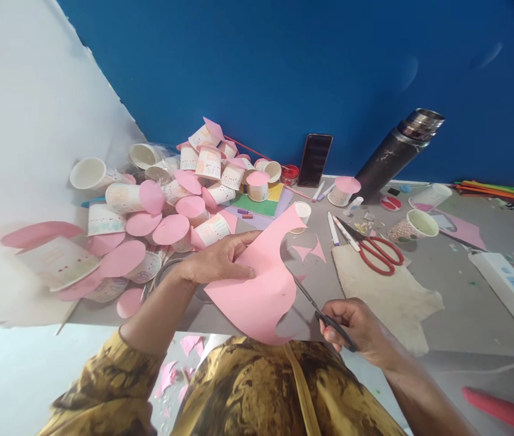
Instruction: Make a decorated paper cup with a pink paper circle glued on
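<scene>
My left hand [220,259] grips a sheet of pink paper [266,284], thumb on top and fingers at its upper left edge. Curved bites have been cut from the sheet's right side. In my right hand [352,327] is a pair of black-handled scissors [336,332], fingers in the loops, with the blades pointing up and left against the paper's right edge. Small pink offcuts [315,249] lie on the table just beyond the blades. A white paper cup [302,213] stands partly behind the sheet's top corner.
Many paper cups with pink discs [170,230] are heaped at the left. Red-handled scissors [381,255] lie on a beige cloth [375,303] at the right, near markers. A phone [315,160] and a dark flask [393,154] lean by the blue wall; a power strip [511,290] lies far right.
</scene>
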A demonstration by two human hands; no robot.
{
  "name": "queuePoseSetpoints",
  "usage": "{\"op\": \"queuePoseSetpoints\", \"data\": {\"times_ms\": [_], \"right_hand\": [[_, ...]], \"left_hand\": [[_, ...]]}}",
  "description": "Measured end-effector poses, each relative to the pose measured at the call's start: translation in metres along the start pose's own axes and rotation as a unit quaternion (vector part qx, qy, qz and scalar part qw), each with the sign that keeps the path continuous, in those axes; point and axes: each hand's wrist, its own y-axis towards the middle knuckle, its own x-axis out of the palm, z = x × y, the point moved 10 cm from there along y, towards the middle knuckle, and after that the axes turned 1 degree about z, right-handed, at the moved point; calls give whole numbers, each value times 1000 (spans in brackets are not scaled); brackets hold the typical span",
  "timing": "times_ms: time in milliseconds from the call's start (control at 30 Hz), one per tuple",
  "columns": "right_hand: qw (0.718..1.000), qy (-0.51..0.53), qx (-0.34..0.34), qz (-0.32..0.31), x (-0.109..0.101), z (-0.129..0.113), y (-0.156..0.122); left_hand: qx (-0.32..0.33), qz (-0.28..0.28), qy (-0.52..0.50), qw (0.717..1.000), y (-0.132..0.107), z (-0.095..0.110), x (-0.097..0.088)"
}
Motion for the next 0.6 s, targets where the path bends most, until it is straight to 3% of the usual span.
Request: {"op": "queuePoseSetpoints", "data": {"times_ms": [233,600], "right_hand": [[1000,-15,2,-4,1,-5,-3],[1000,-17,9,-20,3,-11,-4]], "left_hand": [[13,6,24,1000,1,6,1],[34,-46,92,994,4,16,13]]}}
